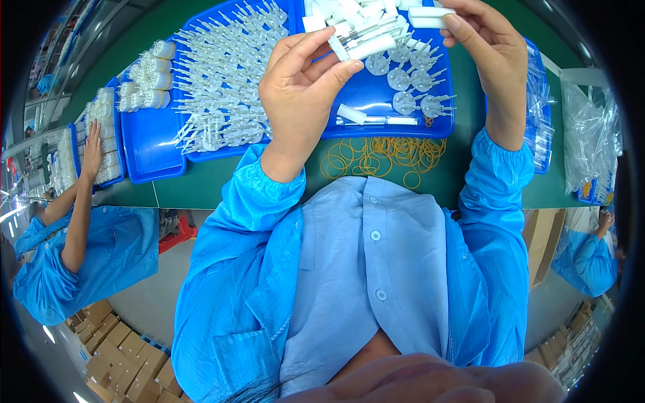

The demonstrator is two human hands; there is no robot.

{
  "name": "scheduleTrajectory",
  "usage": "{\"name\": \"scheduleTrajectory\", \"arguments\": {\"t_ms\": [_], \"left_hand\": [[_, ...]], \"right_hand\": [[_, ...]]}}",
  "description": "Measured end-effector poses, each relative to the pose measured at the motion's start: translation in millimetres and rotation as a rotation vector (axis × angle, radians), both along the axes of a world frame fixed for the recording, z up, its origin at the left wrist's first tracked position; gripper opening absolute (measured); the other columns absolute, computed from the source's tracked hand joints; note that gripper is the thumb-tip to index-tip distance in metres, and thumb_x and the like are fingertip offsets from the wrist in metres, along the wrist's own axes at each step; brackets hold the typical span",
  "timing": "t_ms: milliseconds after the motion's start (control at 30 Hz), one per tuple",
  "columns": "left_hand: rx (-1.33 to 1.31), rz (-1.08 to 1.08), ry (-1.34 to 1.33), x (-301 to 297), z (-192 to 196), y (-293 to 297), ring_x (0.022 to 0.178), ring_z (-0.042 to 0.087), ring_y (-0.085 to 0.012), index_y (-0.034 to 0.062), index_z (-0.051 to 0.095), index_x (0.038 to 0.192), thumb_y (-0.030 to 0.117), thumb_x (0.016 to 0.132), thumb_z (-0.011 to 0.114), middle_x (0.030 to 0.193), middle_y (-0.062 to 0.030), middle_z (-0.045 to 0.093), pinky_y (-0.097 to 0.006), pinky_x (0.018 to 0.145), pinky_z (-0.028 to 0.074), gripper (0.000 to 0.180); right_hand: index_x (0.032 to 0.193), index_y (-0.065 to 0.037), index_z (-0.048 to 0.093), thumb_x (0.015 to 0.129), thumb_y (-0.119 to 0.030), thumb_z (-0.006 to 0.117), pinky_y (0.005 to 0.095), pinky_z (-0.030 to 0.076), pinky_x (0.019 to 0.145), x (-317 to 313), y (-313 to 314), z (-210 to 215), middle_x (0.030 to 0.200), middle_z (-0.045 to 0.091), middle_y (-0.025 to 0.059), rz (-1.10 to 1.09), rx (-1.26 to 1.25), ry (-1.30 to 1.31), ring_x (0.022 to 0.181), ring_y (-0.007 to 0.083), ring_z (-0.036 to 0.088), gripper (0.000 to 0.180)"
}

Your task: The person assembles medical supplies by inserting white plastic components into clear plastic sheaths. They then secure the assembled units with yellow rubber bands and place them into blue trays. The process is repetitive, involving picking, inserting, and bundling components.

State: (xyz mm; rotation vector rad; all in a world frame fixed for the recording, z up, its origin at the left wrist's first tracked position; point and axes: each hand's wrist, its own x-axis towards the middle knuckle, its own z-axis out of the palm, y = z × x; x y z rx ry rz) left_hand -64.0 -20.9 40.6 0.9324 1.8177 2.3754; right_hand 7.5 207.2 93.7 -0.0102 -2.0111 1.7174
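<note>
My left hand (299,80) pinches a white plastic piece with metal pins (363,37) between thumb and fingers. White tubes cover part of it. In my right hand (487,47), thumb and fingertips grip a white plastic tube (430,17), apart from the left hand's piece. Both hands are raised over a blue tray (366,94). Inside that tray are more white tubes (353,8) at the far end and several round white pieces with prongs (404,103) on the right. A loose tube (351,114) lies beside a piece with metal pins (383,121) near its front edge.
Yellow rubber bands (383,158) lie on the green table (222,193) before me. To the left, a blue tray is heaped with pronged white pieces (225,87). Clear plastic bags (591,134) are at right. Co-workers in blue work at left (101,248) and right (584,262).
</note>
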Motion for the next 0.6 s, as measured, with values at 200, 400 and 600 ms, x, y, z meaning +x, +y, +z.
{"name": "scheduleTrajectory", "arguments": {"t_ms": [200,400,600], "left_hand": [[-0.063,0.042,0.155,3,-2,0,0.108,0.063,-0.0264,-0.0095,0.061,0.119,-0.016,0.077,0.071,0.116,-0.0129,0.054,-0.038,0.094,0.058,0.044],[-0.027,0.023,0.15,3,-1,1,0.108,0.063,-0.0265,-0.0087,0.061,0.12,-0.016,0.077,0.072,0.116,-0.013,0.053,-0.039,0.094,0.059,0.045],[-0.042,0.03,0.171,5,-1,1,0.107,0.063,-0.0265,-0.0087,0.061,0.119,-0.016,0.077,0.072,0.116,-0.013,0.053,-0.038,0.092,0.059,0.044]], "right_hand": [[0.108,0.003,0.065,0.09,-0.001,0.066,0.021,0.051,0.067,4,-7,5,0.087,0.067,0.0051,0.018,-0.026,-0.14,0.074,0.0091,0.062,0.018],[0.105,0.003,0.066,0.089,-0.001,0.068,0.0209,0.051,0.065,2,-3,-4,0.086,0.067,0.0052,0.055,-0.076,-0.034,0.073,0.009,0.063,0.016],[0.103,0.003,0.066,0.087,0.0,0.069,0.021,0.051,0.067,5,-20,7,0.088,0.068,0.0063,0.034,-0.073,-0.149,0.075,0.0091,0.063,0.016]]}}
